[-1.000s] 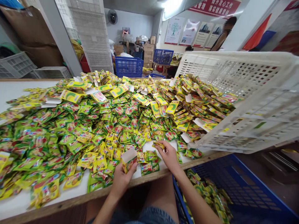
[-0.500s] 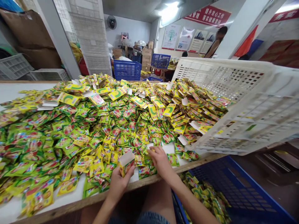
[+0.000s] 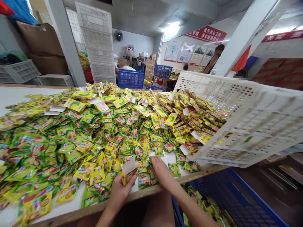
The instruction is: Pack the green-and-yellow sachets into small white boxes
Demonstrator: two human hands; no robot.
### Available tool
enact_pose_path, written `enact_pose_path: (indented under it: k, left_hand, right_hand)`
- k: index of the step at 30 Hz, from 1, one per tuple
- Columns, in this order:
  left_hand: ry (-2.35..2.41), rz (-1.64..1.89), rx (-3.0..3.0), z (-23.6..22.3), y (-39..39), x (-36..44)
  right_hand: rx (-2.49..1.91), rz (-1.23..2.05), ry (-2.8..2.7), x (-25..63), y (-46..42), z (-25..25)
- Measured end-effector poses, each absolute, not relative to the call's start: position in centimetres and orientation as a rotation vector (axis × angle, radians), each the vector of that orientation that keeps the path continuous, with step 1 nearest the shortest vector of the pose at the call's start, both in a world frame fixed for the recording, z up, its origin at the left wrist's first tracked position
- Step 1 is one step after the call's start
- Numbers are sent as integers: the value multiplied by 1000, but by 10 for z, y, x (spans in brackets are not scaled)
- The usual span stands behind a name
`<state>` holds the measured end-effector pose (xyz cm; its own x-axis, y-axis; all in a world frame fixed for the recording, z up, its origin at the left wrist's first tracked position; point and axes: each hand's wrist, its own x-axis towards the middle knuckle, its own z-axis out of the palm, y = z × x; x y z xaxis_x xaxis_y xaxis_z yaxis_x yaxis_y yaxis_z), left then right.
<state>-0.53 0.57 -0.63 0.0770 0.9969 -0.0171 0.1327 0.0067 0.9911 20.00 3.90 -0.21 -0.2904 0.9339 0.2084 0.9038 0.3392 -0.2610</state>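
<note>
The left hand [image 3: 119, 193] grips a small yellow-green cardboard carton [image 3: 128, 172] at the near edge of the white wooden-rimmed table [image 3: 14, 94]. The carton stands with its long axis upright, its open white flap pointing up and away from the person. Just right of the carton, the right hand [image 3: 161, 171] lies palm-down with fingers spread on flat green-and-yellow foil sachets [image 3: 144, 178]; whether it grasps any cannot be told. Beyond the carton, a tipped white plastic lattice crate [image 3: 246, 119] spills more.

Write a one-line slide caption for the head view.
Left hand holds an open box; right hand rests on sachets.
</note>
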Motion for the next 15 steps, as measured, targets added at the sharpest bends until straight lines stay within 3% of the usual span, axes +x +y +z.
enact_pose_path:
  k: [7, 15]
  left_hand:
    - [1233, 1146, 1261, -10, 5, -2]
    - [1250, 1250, 1174, -19, 4, 6]
  right_hand:
    - [-1496, 551, -1674, 202, 34, 9]
    - [-1308, 911, -1441, 181, 23, 31]
